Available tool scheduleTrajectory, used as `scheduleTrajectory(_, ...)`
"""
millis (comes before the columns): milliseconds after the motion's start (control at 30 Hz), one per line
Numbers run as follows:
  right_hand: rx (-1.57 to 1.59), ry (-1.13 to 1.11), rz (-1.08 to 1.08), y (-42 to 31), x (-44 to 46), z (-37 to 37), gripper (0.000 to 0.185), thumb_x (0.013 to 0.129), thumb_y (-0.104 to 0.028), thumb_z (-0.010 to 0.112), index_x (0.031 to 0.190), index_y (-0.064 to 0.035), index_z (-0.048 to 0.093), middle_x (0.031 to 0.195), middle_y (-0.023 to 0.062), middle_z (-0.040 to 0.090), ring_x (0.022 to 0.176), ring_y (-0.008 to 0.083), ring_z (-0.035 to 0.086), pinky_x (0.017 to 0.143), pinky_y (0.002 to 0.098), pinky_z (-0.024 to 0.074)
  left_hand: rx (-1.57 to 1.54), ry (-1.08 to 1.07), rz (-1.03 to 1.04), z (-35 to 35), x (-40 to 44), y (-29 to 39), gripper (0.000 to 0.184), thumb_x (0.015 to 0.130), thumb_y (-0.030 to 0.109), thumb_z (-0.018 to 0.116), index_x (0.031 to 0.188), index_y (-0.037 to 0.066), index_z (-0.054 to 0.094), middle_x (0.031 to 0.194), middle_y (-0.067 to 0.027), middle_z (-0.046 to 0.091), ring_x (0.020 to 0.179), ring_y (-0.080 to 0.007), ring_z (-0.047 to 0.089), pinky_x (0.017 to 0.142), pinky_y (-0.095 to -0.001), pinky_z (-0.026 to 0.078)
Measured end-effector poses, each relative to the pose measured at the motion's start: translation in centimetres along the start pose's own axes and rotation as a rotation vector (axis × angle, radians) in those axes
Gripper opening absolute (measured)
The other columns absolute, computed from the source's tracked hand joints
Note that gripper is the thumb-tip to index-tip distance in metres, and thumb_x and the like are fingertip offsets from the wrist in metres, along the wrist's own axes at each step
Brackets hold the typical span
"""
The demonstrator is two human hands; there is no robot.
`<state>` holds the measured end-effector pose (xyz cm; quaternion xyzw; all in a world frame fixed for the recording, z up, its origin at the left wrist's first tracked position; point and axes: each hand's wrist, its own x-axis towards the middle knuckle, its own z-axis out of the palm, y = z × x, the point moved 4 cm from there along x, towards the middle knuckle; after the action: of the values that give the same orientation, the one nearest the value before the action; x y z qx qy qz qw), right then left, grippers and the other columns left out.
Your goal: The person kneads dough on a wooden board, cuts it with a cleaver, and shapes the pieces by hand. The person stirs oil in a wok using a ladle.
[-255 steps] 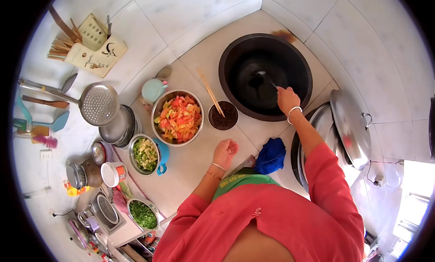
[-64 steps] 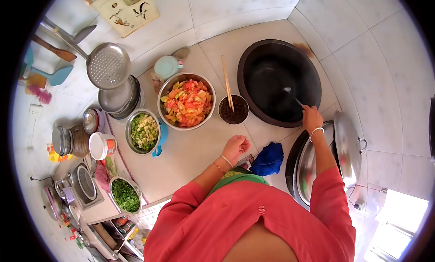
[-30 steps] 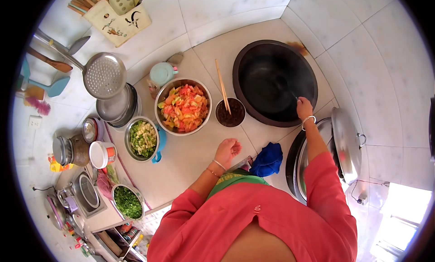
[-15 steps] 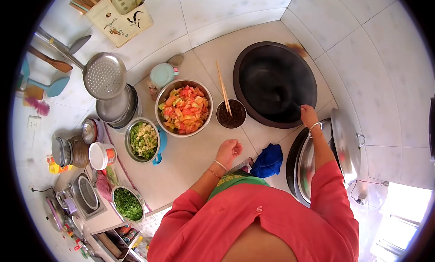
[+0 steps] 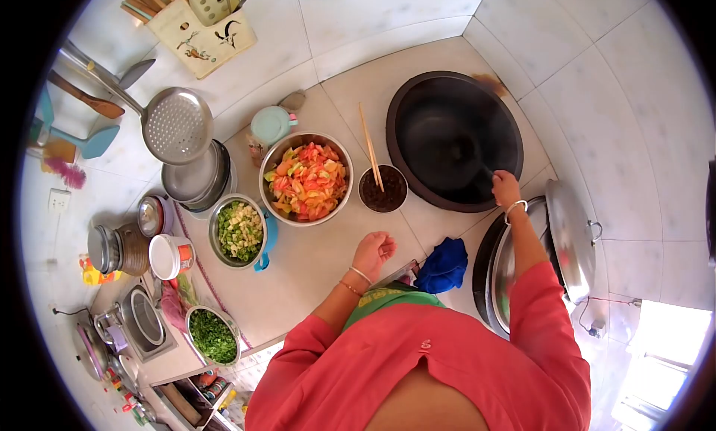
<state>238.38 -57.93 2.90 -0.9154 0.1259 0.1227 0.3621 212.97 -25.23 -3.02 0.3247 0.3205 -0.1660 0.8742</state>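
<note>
My right hand is closed round the handle of a utensil at the near right rim of the large dark wok; the utensil's far part is hard to see against the wok. Over the counter, my left hand hangs with fingers curled in, and what they hold, if anything, is hidden. Beyond it stands a small bowl of dark sauce with chopsticks in it. To the left are a steel bowl of cut tomatoes and a bowl of chopped scallion and garlic.
A blue cloth lies by the counter's front edge. Steel lids lean at the right. Chopped greens, a white tub and a sink are at the lower left. A skimmer hangs on the left wall.
Since the earliest frame, the view has shifted and my right hand has moved to the wok's near right rim. The utensil's bright end no longer shows. My left hand stays curled over the counter.
</note>
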Motion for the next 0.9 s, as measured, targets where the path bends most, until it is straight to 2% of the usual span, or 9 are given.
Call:
scheduleTrajectory(100, -0.261, 0.129, -0.189, 2.5, 2.1, -1.5, 0.033, 0.092, -0.015, 0.054, 0.121, -0.0015, 0.062, 0.074, 0.0112, 0.064, 0.053, 0.0188, 0.060, 0.042, 0.0307, 0.0466, 0.011, -0.005, -0.005, 0.0, 0.0, 0.0, 0.016, 0.100, 0.017, 0.048, 0.109, 0.006, 0.054, 0.096, -0.0055, 0.063, 0.086, -0.0159, 0.063, 0.082, -0.0323, 0.052)
scheduleTrajectory(200, -0.123, 0.097, -0.031, 0.7, 0.0, -2.3, 0.033, 0.092, -0.014, 0.053, 0.122, -0.0021, 0.061, 0.072, 0.0111, 0.063, 0.051, 0.0191, 0.059, 0.040, 0.0300, 0.0442, 0.014, -0.019, -0.010, 0.3, 0.3, -0.1, 0.016, 0.099, 0.017, 0.048, 0.109, 0.006, 0.054, 0.096, -0.0054, 0.063, 0.087, -0.0159, 0.063, 0.082, -0.0322, 0.052)
scheduleTrajectory(267, 0.091, -0.002, 0.179, 1.4, -0.1, -1.0, 0.031, 0.093, -0.014, 0.052, 0.122, -0.0031, 0.060, 0.069, 0.0103, 0.060, 0.046, 0.0185, 0.055, 0.037, 0.0290, 0.0402, 0.009, -0.026, -0.006, 0.4, 0.3, -0.1, 0.016, 0.099, 0.017, 0.048, 0.109, 0.006, 0.054, 0.096, -0.0054, 0.063, 0.087, -0.0160, 0.063, 0.082, -0.0322, 0.052)
scheduleTrajectory(300, 0.094, -0.003, 0.175, 0.9, -0.3, -0.3, 0.031, 0.093, -0.014, 0.052, 0.122, -0.0031, 0.060, 0.069, 0.0103, 0.060, 0.046, 0.0185, 0.055, 0.037, 0.0290, 0.0402, 0.006, -0.031, 0.001, 0.4, 0.2, -0.1, 0.016, 0.099, 0.017, 0.048, 0.109, 0.006, 0.054, 0.096, -0.0054, 0.063, 0.086, -0.0160, 0.063, 0.082, -0.0322, 0.052)
scheduleTrajectory(433, 0.574, -0.146, 0.398, -0.4, -1.9, 5.2, 0.022, 0.092, -0.010, 0.052, 0.112, -0.0040, 0.058, 0.063, 0.0085, 0.054, 0.044, 0.0146, 0.047, 0.035, 0.0271, 0.0342, -0.012, -0.003, 0.007, 0.9, -0.3, 0.4, 0.017, 0.099, 0.018, 0.049, 0.109, 0.005, 0.054, 0.094, -0.0059, 0.062, 0.083, -0.0164, 0.063, 0.080, -0.0326, 0.053)
scheduleTrajectory(500, 0.680, -0.176, 0.454, -0.8, -1.7, 6.8, 0.022, 0.093, -0.008, 0.050, 0.114, -0.0048, 0.056, 0.071, 0.0115, 0.055, 0.045, 0.0110, 0.043, 0.036, 0.0240, 0.0340, -0.004, 0.001, 0.021, 1.3, -0.7, 0.9, 0.017, 0.099, 0.018, 0.049, 0.109, 0.005, 0.054, 0.094, -0.0061, 0.062, 0.084, -0.0166, 0.063, 0.080, -0.0326, 0.053)
scheduleTrajectory(600, 1.030, -0.272, 0.695, -1.5, -2.5, 8.2, 0.023, 0.095, -0.004, 0.046, 0.116, -0.0033, 0.056, 0.084, 0.0145, 0.055, 0.046, 0.0063, 0.037, 0.037, 0.0163, 0.0307, 0.004, 0.009, 0.053, 1.6, -1.4, 1.6, 0.017, 0.099, 0.018, 0.048, 0.108, 0.005, 0.054, 0.094, -0.0064, 0.062, 0.085, -0.0170, 0.063, 0.080, -0.0329, 0.053)
scheduleTrajectory(733, 1.116, -0.325, 0.676, -2.6, -4.5, 8.0, 0.021, 0.096, -0.005, 0.048, 0.115, -0.0033, 0.056, 0.081, 0.0126, 0.054, 0.046, 0.0056, 0.037, 0.036, 0.0163, 0.0297, 0.005, 0.002, 0.095, 1.3, -2.0, 1.9, 0.016, 0.099, 0.016, 0.048, 0.109, 0.006, 0.054, 0.097, -0.0063, 0.062, 0.088, -0.0176, 0.062, 0.083, -0.0330, 0.053)
scheduleTrajectory(900, 1.067, -0.382, 0.500, -3.4, -6.8, 6.3, 0.021, 0.094, -0.005, 0.054, 0.115, -0.0041, 0.057, 0.077, 0.0099, 0.054, 0.046, 0.0044, 0.036, 0.035, 0.0164, 0.0294, 0.007, -0.019, 0.124, 1.8, -2.2, 1.9, 0.015, 0.099, 0.015, 0.048, 0.109, 0.006, 0.053, 0.098, -0.0068, 0.062, 0.090, -0.0182, 0.062, 0.083, -0.0337, 0.052)
